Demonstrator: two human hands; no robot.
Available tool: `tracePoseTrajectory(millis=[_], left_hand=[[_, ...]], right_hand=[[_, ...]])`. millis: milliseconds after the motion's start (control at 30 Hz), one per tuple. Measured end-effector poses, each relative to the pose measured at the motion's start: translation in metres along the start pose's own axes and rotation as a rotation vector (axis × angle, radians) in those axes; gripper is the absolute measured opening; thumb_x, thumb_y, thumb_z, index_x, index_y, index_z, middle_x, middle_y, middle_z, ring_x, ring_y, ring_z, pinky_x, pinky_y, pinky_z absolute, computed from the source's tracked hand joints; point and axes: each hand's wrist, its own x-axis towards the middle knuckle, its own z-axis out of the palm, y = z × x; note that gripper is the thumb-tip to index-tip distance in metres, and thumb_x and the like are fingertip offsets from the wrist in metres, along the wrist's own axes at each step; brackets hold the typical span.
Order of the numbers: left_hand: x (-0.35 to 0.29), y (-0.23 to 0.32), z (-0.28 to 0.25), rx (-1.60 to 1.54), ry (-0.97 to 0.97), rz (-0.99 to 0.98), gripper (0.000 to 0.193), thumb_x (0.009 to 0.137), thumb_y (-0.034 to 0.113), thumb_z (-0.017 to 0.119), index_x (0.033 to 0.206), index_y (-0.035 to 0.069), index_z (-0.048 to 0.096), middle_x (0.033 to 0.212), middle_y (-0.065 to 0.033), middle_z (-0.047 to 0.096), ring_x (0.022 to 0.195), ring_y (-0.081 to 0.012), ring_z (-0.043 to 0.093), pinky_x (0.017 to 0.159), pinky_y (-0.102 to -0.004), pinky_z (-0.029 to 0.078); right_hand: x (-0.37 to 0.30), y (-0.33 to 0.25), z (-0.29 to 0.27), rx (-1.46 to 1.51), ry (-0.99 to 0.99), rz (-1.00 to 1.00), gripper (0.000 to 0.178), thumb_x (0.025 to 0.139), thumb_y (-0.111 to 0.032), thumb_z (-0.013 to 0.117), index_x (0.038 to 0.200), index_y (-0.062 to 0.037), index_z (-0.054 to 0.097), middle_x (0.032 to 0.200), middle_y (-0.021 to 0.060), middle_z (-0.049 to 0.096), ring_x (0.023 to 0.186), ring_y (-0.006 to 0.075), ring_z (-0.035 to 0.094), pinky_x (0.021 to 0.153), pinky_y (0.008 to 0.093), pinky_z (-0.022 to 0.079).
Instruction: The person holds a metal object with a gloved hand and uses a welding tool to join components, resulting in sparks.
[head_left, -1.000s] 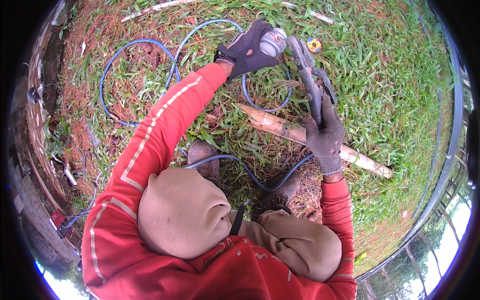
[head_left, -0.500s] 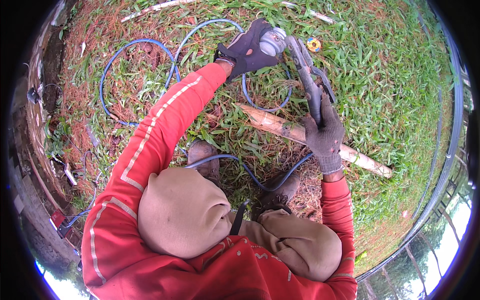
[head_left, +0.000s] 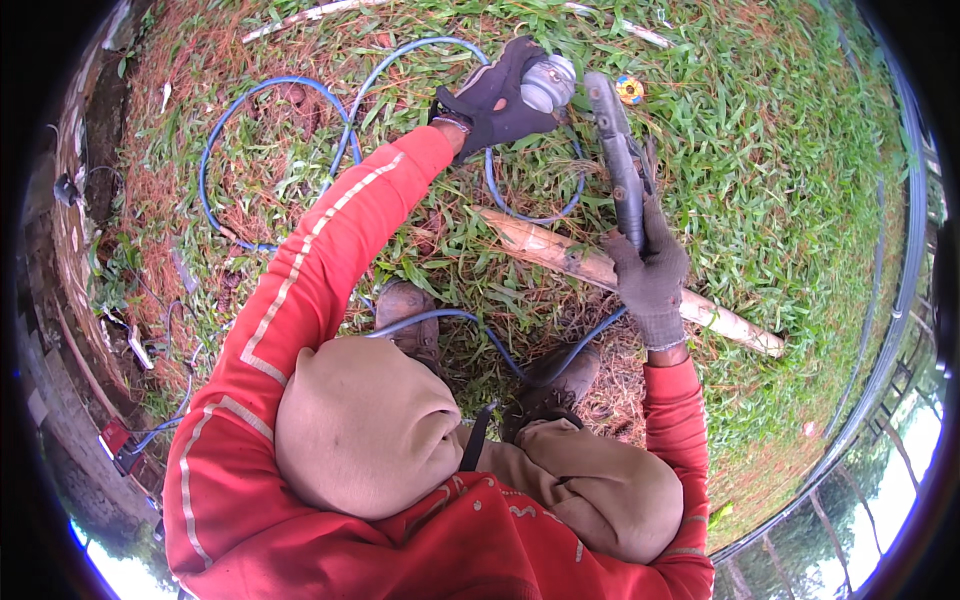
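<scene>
Left hand point(head_left: 495, 100): our gloved fingers clamped on the grinder head point(head_left: 548, 82);
Right hand point(head_left: 650, 280): fingers clamped round the grinder body point(head_left: 618, 160), above a bamboo pole point(head_left: 600, 270)

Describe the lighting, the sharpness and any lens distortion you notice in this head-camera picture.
Head view: soft, even daylight with no hard shadows on the grass; fisheye bending curves the fence rail near the black rim; the left hand, the right hand and the power tool look reasonably sharp; sky at the lower edge is blown out.

Red sleeves point(head_left: 330, 250) — pale stripes, blue cable point(head_left: 270, 95), grey gloves — green grass point(head_left: 780, 170)
</scene>
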Motion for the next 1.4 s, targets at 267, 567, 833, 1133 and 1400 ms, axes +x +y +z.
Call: tracePoseTrajectory(millis=[267,567,833,1133,1400], left_hand=[[0.001,0.006,0.0,0.014,-0.038,-0.065,0.125,0.075,0.041,0.101,0.169,-0.001,0.029,0.159,-0.0248,0.059,0.145,-0.038,0.063,0.123,-0.0449,0.053],[0.006,0.003,-0.002,-0.02,-0.082,-0.028,0.126,0.075,0.04,0.101,0.17,-0.001,0.028,0.163,-0.0236,0.056,0.147,-0.038,0.061,0.122,-0.0456,0.053],[-0.004,-0.002,-0.001,-0.082,-0.044,-0.072,0.102,0.084,0.023,0.096,0.166,0.004,0.038,0.154,-0.016,0.062,0.145,-0.0307,0.063,0.123,-0.0438,0.051],[-0.002,-0.029,0.0,0.224,-0.165,-0.152,0.107,0.096,0.035,0.084,0.179,0.006,0.023,0.154,-0.013,0.067,0.133,-0.0227,0.068,0.116,-0.0414,0.056],[0.0,0.0,-0.005,0.105,-0.012,0.015,0.121,0.077,0.05,0.099,0.167,0.001,0.035,0.159,-0.0226,0.061,0.141,-0.0414,0.065,0.117,-0.0476,0.056]], right_hand=[[-0.001,-0.033,-0.005,0.467,-0.218,0.524,0.058,0.097,-0.013,0.075,0.153,-0.0013,0.064,0.096,0.0083,0.076,0.076,0.0236,0.076,0.065,0.0388,0.06],[-0.008,0.007,0.007,0.057,0.049,-0.059,0.066,0.09,-0.009,0.077,0.154,0.0029,0.062,0.099,0.0129,0.076,0.081,0.0272,0.078,0.074,0.042,0.064],[-0.009,-0.021,0.005,-0.475,0.123,-0.204,0.067,0.09,-0.006,0.079,0.155,-0.0023,0.064,0.118,0.0243,0.074,0.097,0.0424,0.076,0.079,0.05,0.062],[0.001,-0.041,-0.012,0.84,-0.106,0.754,0.035,0.1,-0.013,0.07,0.132,-0.0007,0.072,0.083,0.0067,0.072,0.055,0.0143,0.066,0.045,0.0284,0.051],[-0.015,0.001,-0.001,-0.166,0.218,-0.198,0.07,0.095,-0.013,0.083,0.156,0.0082,0.058,0.114,0.0251,0.078,0.099,0.0375,0.08,0.089,0.0433,0.062]])
